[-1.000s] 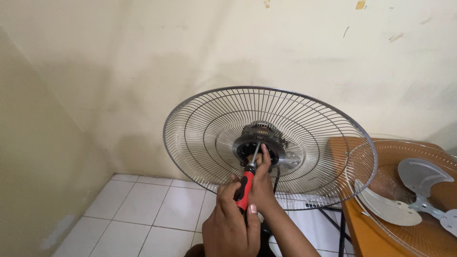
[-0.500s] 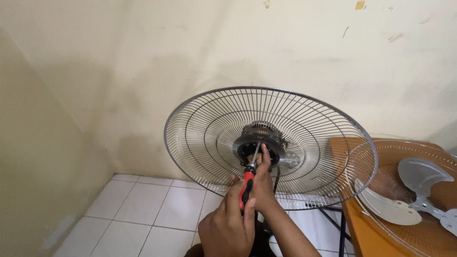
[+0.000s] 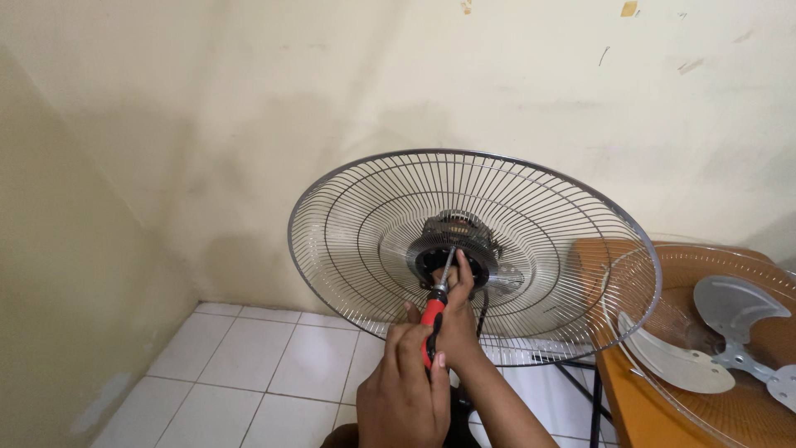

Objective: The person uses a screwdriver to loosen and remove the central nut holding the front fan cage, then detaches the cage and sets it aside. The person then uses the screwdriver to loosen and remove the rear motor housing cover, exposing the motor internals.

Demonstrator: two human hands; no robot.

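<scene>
Both your hands are on the red-handled screwdriver [image 3: 433, 319]: your left hand [image 3: 406, 386] is wrapped tight round its handle, your right hand [image 3: 456, 328] pinching near the shaft. Its tip sits in the motor hub [image 3: 454, 245] of the wire fan guard [image 3: 348, 224]; right of that, loose grey fan blades [image 3: 721, 332] lie on the counter [image 3: 618, 398].

The left hand [image 3: 406, 390] covered most of the screwdriver's [image 3: 433, 315] red handle, and the picture's bottom edge cut off both wrists. The tip was too small to tell where it sat in the hub [image 3: 454, 253]. The fan's stand lay hidden behind the hands. At three o'clock, the loose grille [image 3: 663, 274] and blade [image 3: 730, 311] ran off the right edge.
</scene>
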